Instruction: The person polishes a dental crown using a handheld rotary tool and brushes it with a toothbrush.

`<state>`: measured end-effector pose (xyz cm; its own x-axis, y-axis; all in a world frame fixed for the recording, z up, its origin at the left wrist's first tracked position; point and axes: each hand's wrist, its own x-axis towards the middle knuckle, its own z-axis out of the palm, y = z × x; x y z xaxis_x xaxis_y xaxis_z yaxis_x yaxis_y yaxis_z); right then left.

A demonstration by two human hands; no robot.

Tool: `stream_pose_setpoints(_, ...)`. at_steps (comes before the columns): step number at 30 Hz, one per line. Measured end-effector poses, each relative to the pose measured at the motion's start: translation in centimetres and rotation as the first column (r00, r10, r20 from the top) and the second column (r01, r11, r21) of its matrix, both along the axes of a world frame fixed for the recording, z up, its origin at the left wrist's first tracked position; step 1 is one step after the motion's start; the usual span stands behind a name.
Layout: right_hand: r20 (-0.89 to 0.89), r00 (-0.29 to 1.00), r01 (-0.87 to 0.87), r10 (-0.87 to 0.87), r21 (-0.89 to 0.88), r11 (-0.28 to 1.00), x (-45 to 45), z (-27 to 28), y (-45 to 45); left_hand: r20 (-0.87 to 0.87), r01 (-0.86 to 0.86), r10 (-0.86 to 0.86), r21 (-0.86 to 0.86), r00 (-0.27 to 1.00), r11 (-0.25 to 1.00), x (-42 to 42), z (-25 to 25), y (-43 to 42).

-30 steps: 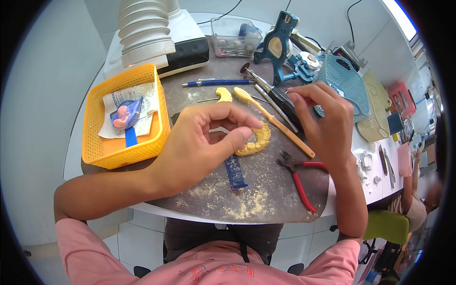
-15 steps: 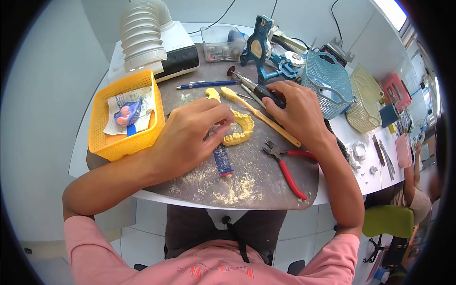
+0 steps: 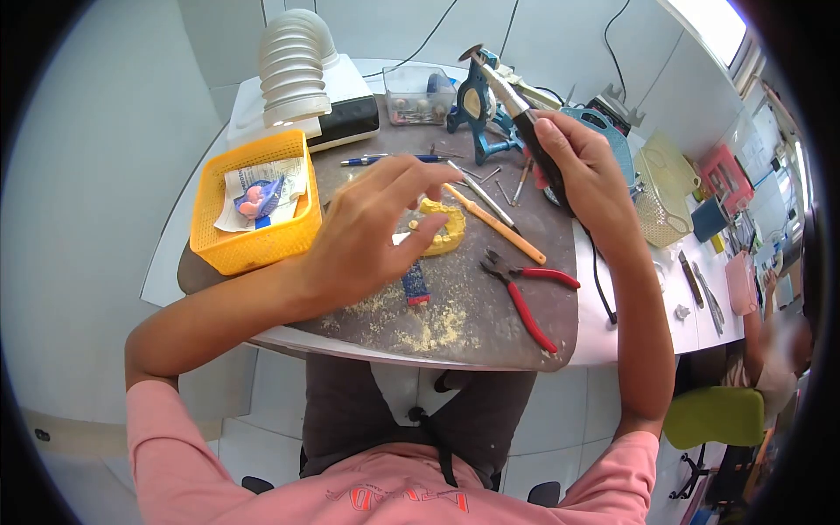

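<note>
In my right hand (image 3: 582,166) is a rotary handpiece (image 3: 544,156) with a black grip, raised above the mat and tilted up to the left. Its thin cutting disc (image 3: 471,52) is at the far tip. My left hand (image 3: 376,219) hovers over the mat, thumb and fingers apart, with nothing visible between them. Just beyond its fingertips lies a yellow dental cast (image 3: 448,232), partly hidden by that hand. A brush with an orange handle (image 3: 500,229) lies right of the cast. Red-handled cutting pliers (image 3: 522,302) rest nearer me, and a blue strip (image 3: 415,284) lies below the cast.
Yellow dust (image 3: 437,328) covers the mat's front. A yellow basket (image 3: 254,249) stands left, and a white hose (image 3: 296,70) behind it. At the back are a clear box (image 3: 416,109) and a blue articulator (image 3: 477,109). More baskets (image 3: 656,188) line the right; a person (image 3: 779,350) sits beyond.
My right hand has lifted the handpiece off the mat, up and to the right. My left hand has opened its fingers and risen slightly from the cast.
</note>
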<state>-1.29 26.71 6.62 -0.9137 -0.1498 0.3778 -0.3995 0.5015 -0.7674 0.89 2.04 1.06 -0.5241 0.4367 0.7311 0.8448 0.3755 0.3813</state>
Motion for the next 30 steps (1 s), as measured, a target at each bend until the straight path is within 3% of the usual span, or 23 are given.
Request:
stream_pose_setpoints(1,-0.009,0.999,-0.036,0.036,-0.062,0.997,0.5,0.3,0.0,-0.002,0.002,-0.002,0.005,1.0,1.0,0.3,0.3,0.3)
stream_pose_setpoints(3,0.004,0.999,-0.053,0.054,-0.117,0.992,1.8,1.0,0.0,0.207,0.201,-0.189,-0.035,0.96,0.979,1.2,0.9,1.4)
stream_pose_setpoints(4,0.014,0.997,-0.071,0.075,-0.176,0.982,2.3,1.3,0.1,0.21,0.2,-0.191,-0.024,0.959,0.98,1.6,0.9,2.1)
stream_pose_setpoints(6,0.04,0.992,-0.11,0.117,-0.149,0.983,3.4,1.8,0.6,0.57,0.351,-0.342,0.099,0.747,0.931,2.4,0.8,3.8)
stream_pose_setpoints(7,0.052,0.991,-0.115,0.123,-0.126,0.985,4.1,1.9,0.6,0.569,0.346,-0.346,0.112,0.746,0.931,2.9,0.5,5.0)
stream_pose_setpoints(9,0.102,0.984,-0.133,0.143,-0.105,0.986,5.7,2.5,0.3,0.583,0.318,-0.488,0.374,0.65,0.871,3.6,-0.1,7.5)
stream_pose_setpoints(10,0.104,0.984,-0.135,0.145,-0.093,0.986,6.3,2.6,0.2,0.577,0.316,-0.494,0.386,0.651,0.867,3.5,-0.1,8.3)
stream_pose_setpoints(12,0.177,0.973,-0.124,0.149,-0.145,0.982,7.4,2.7,0.2,0.601,0.364,-0.661,0.553,0.449,0.75,3.2,-0.3,9.3)
stream_pose_setpoints(16,0.21,0.967,-0.114,0.142,-0.14,0.984,8.2,2.2,0.9,0.565,0.337,-0.76,0.682,0.322,0.649,3.6,-1.9,10.0)
stream_pose_setpoints(18,0.279,0.953,-0.077,0.115,-0.141,0.987,8.6,2.1,0.7,0.663,0.316,-0.686,0.61,0.3,0.727,3.8,-2.3,9.3)
stream_pose_setpoints(19,0.288,0.957,-0.027,0.046,-0.071,0.997,8.8,1.8,0.4,0.661,0.317,-0.69,0.613,0.296,0.724,4.1,-2.2,9.1)
stream_pose_setpoints(20,0.292,0.956,0.025,-0.024,-0.001,1.0,9.0,1.5,0.1,0.665,0.289,-0.65,0.582,0.369,0.76,4.7,-2.0,8.9)
stream_pose_setpoints(21,0.128,0.988,0.06,-0.083,0.174,0.983,9.1,1.2,-0.4,0.665,0.258,-0.605,0.551,0.438,0.793,5.0,-1.7,8.7)
stream_pose_setpoints(22,0.132,0.987,0.065,-0.089,0.175,0.983,8.9,1.1,-0.7,0.667,0.261,-0.608,0.553,0.431,0.792,5.1,-1.5,8.5)
stream_pose_setpoints(24,-0.022,0.993,0.115,-0.114,0.321,0.94,8.5,0.9,-1.2,0.691,0.184,-0.686,0.661,0.228,0.727,5.3,-1.2,8.3)
stream_pose_setpoints(26,0.083,0.988,0.099,-0.128,0.29,0.952,7.5,1.4,-1.3,0.691,0.176,-0.696,0.674,0.192,0.718,5.4,-1.2,8.2)
stream_pose_setpoints(28,0.074,0.992,0.101,-0.099,-0.024,0.995,6.0,1.7,-1.5,0.689,0.165,-0.707,0.688,0.159,0.707,5.4,-1.3,8.2)
stream_pose_setpoints(30,0.058,0.994,0.097,-0.095,-0.017,0.995,5.0,2.9,-2.5,0.691,0.153,-0.711,0.694,0.13,0.703,5.4,-1.3,8.4)
